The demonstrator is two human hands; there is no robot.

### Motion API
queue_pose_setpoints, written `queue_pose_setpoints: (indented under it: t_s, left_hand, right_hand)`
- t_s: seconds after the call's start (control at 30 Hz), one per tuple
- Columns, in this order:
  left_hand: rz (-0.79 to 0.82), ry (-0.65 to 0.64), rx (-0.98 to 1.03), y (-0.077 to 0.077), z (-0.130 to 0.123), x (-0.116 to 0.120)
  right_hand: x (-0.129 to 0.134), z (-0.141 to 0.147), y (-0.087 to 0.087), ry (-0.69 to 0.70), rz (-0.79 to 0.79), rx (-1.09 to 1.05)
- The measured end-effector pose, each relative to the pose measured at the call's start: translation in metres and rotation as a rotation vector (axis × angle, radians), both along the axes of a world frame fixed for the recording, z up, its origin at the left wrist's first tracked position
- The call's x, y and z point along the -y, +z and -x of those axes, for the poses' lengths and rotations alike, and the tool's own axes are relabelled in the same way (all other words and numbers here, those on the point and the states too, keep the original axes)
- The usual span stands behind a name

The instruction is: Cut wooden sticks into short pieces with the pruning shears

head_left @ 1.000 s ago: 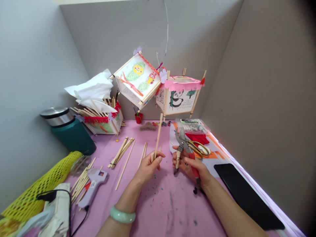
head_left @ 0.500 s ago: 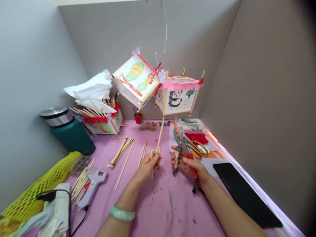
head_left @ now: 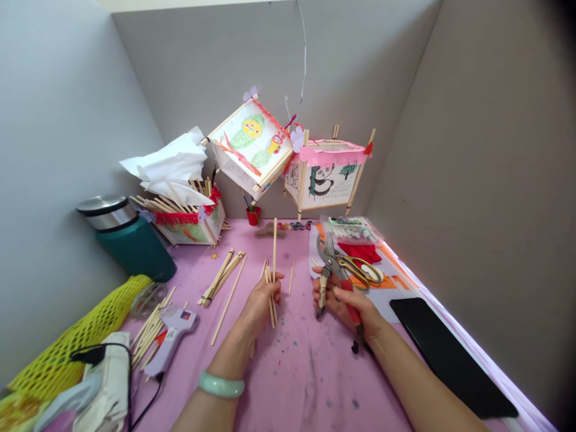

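My left hand (head_left: 264, 300) is closed round a few thin wooden sticks (head_left: 274, 246), one of them standing taller than the others. To its right, my right hand (head_left: 348, 303) grips a pair of pruning shears (head_left: 330, 261) by its handles, one of them red and the other wrapped in pale tape. The shears point up and away from me, with the blades apart and nothing between them. A short stick (head_left: 291, 279) lies on the purple tablecloth (head_left: 297, 378) between my hands. Farther left lie stick bundles (head_left: 220, 279) bound with black bands and a single long stick (head_left: 228, 300).
Two paper lanterns (head_left: 254, 141) (head_left: 333, 177) stand or hang at the back. On the left are a teal bottle (head_left: 135, 246), a stick-filled box (head_left: 189, 228) and a glue gun (head_left: 171, 336). Gold scissors (head_left: 360, 270) and a black phone-like slab (head_left: 450, 354) lie at right.
My left hand has moved slightly left. The tall stick in it has swung from leaning right to nearly upright. My right hand and the shears have barely moved.
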State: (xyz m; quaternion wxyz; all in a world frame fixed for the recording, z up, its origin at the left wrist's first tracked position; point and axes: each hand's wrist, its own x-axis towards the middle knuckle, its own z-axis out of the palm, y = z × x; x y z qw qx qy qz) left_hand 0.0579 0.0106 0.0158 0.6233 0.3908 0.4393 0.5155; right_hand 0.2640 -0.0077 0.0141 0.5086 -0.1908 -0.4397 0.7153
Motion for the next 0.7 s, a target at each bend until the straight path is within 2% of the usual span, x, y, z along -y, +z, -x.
queue_pose_setpoints:
  t_s: [0.17,0.43,0.7]
  left_hand:
    - [0.020,0.076,-0.144,-0.0044,0.0033,-0.0038]
    - [-0.021,-0.003,-0.254,-0.0025,-0.0026,-0.0017]
    - [0.030,0.063,-0.404,-0.0029,-0.0038,-0.0013]
  right_hand:
    - [-0.0002,0.0006,-0.0006,-0.004,-0.016,0.000]
    - [-0.0011,0.0004,-0.0023,0.002,0.004,-0.012]
    - [0.0003,0.0011,0.0011,-0.011,0.020,-0.027]
